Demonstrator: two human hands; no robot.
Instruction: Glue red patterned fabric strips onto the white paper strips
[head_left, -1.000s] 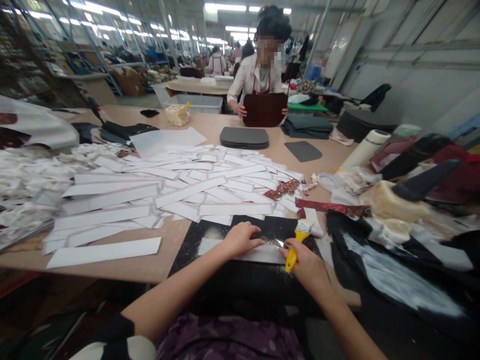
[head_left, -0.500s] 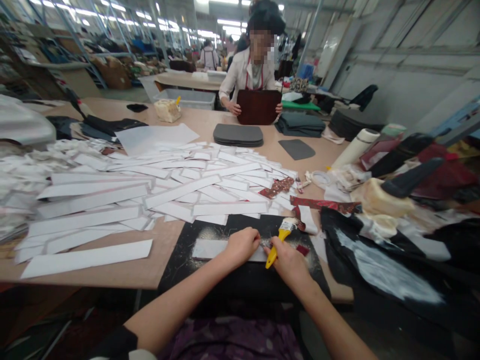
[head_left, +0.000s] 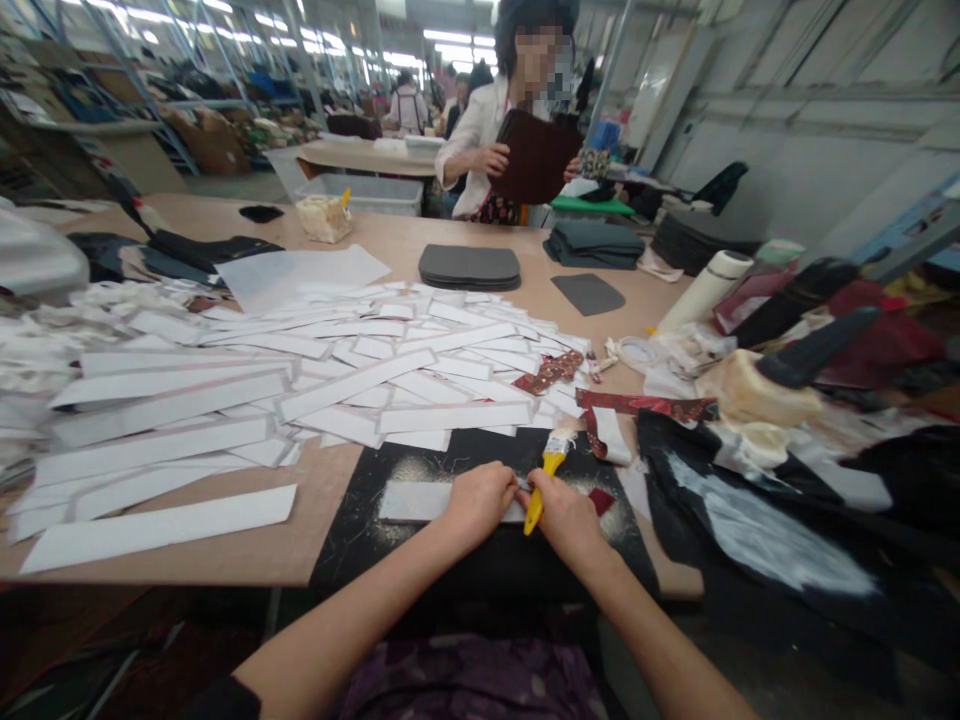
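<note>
A yellow-handled brush [head_left: 551, 465] is held in my right hand [head_left: 568, 515], bristles pointing away from me. My left hand [head_left: 482, 500] is closed, its fingertips pinching at a light grey strip [head_left: 416, 500] where the two hands nearly touch. What exactly lies between the fingertips is too small to tell. The strip lies flat on a black mat [head_left: 442, 565] marked with pale dried smears. Just right of my right hand is a small dark red piece [head_left: 601, 500]. Beyond the mat spreads a heap of white strips [head_left: 405, 380].
Black cloth with a white smear [head_left: 772, 530] lies at the right, near a cream-coated container [head_left: 757, 385] and a white bottle [head_left: 705, 290]. Grey panels [head_left: 469, 266] are stacked mid-table. Across the table a person [head_left: 480, 140] holds a dark brown panel [head_left: 536, 160].
My hands have come closer together over the strip, and the brush stands a little more upright. The person opposite has raised and tilted the brown panel. The view has shifted slightly.
</note>
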